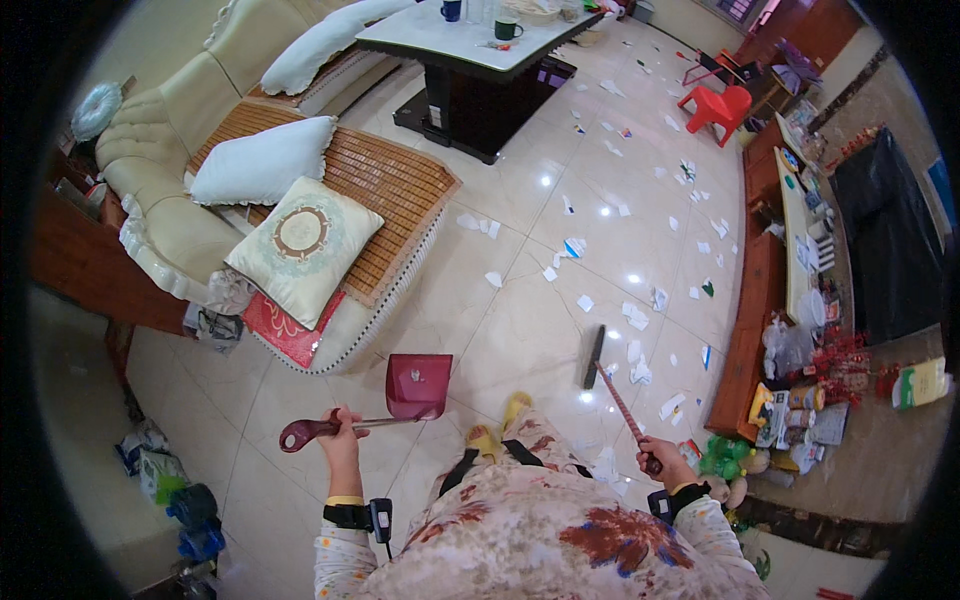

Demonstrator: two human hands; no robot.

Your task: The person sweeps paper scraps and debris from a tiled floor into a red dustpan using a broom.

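Observation:
My left hand (pixel 343 439) is closed around the handle of a dark red long-handled dustpan (pixel 418 379), whose pan hangs over or rests on the tiles in front of me with a small pale bit in it. A broom (pixel 594 357) with a dark, narrow head and a reddish patterned stick is held by my right hand (pixel 664 459). The broom head is at the floor, just left of some torn white paper scraps (pixel 640 370). More paper scraps (pixel 574 248), some with blue or green print, lie scattered over the tiles farther ahead.
At the left stands a cream sofa (pixel 180 112) with cushions and a woven mat. A white-topped table (pixel 465 46) with mugs is ahead, and a red plastic stool (pixel 718 110) at the upper right. A wooden cabinet (pixel 761 300) laden with goods runs along the right. Bags lie at the lower left.

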